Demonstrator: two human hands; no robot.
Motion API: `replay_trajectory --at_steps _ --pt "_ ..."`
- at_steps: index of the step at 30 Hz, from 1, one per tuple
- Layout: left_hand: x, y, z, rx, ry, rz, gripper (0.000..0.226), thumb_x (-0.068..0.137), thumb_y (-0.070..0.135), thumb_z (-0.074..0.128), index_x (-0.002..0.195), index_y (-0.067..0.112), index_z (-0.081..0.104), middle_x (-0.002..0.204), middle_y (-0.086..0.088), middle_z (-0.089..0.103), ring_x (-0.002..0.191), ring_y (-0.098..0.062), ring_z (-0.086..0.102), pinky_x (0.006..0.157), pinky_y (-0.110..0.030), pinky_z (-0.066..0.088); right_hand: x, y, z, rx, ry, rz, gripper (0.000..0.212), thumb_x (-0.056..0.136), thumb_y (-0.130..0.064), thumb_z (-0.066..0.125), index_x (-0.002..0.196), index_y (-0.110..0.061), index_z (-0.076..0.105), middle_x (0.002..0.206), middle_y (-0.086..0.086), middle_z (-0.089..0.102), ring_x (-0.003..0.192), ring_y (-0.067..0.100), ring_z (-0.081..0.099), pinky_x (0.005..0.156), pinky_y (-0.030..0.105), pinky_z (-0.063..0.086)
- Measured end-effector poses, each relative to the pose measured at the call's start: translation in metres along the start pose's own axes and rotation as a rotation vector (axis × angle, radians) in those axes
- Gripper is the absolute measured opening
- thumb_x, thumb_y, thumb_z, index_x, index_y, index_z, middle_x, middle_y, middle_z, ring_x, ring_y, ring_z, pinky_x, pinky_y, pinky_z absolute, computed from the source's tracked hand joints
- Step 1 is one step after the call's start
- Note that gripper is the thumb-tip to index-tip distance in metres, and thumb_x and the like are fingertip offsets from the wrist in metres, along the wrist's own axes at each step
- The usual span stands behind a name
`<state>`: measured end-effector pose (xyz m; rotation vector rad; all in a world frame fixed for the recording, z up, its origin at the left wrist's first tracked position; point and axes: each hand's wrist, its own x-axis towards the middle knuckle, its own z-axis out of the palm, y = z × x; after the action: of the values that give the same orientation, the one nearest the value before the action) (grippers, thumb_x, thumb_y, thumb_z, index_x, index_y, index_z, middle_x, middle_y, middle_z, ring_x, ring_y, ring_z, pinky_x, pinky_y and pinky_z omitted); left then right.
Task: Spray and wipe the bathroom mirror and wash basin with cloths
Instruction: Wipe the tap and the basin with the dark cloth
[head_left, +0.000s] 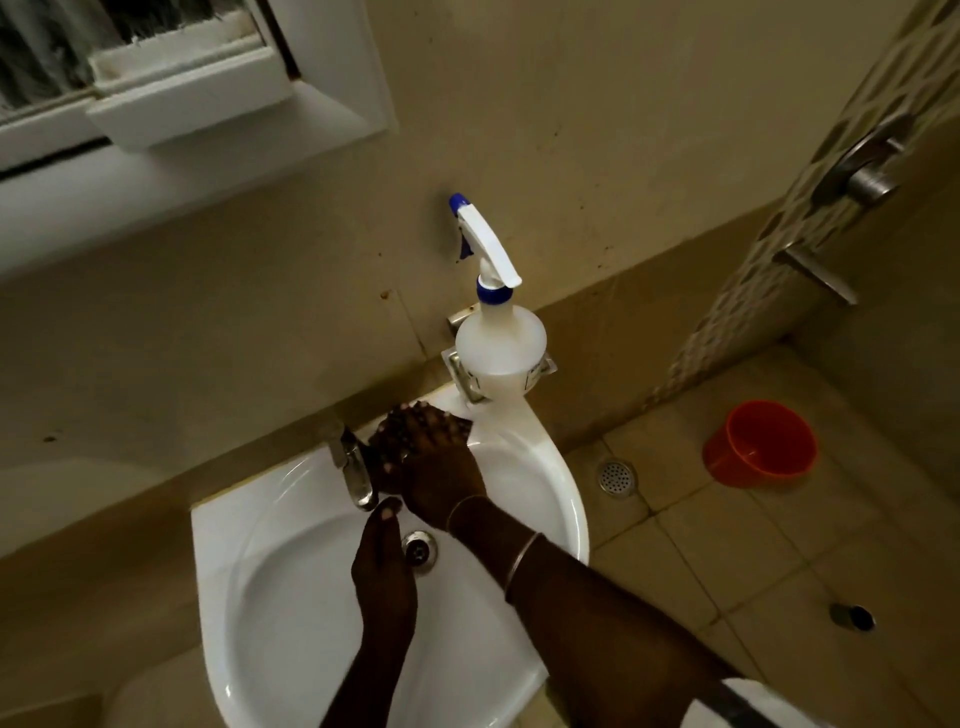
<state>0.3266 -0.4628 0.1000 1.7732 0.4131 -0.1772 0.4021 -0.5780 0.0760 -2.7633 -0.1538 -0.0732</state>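
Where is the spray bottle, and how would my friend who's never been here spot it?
Start at the white wash basin and look to its back right corner, by the wall. There, in a metal holder, stands the spray bottle. It is cloudy white with a blue nozzle tip and a blue collar, the only blue thing around; the tap nearby is plain metal.

Beige wall (597, 130), tiled floor (753, 545), white window frame (208, 104), orange bucket (758, 441).

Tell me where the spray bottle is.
Head view: the spray bottle stands in a metal holder at the basin's back right corner, right of the tap.
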Motion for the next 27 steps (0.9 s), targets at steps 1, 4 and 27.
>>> replay_trajectory --at_steps 1,4,27 --pt "0.001 -0.001 -0.002 -0.009 -0.006 0.004 0.034 0.110 0.028 0.047 0.138 0.019 0.065 0.141 -0.003 0.064 0.136 -0.020 0.054 0.104 -0.029 0.039 0.000 0.009 -0.002 -0.029 -0.022 -0.010 0.056 0.102 -0.043 0.040 0.155 -0.025 0.037 0.165 0.010 0.031 0.153 0.038 0.023 0.121 0.062 0.024" --pt "0.005 -0.005 -0.010 -0.006 -0.023 0.010 0.031 0.110 0.025 0.047 0.133 0.020 0.067 0.138 -0.002 0.066 0.136 -0.019 0.054 0.117 -0.039 0.038 -0.005 0.039 -0.005 -0.167 -0.064 0.039 0.057 0.106 -0.039 0.035 0.160 -0.026 0.024 0.168 0.011 0.024 0.151 0.044 0.025 0.113 0.074 0.025" --pt "0.022 -0.015 -0.063 -0.215 0.063 0.054 0.033 0.110 0.014 0.042 0.137 0.005 0.061 0.136 -0.014 0.066 0.126 -0.032 0.062 0.112 -0.051 0.045 0.005 0.014 0.007 -0.071 -0.007 0.050 0.063 0.102 -0.052 0.027 0.157 -0.023 0.035 0.166 0.006 0.030 0.154 0.035 0.024 0.123 0.058 0.019"
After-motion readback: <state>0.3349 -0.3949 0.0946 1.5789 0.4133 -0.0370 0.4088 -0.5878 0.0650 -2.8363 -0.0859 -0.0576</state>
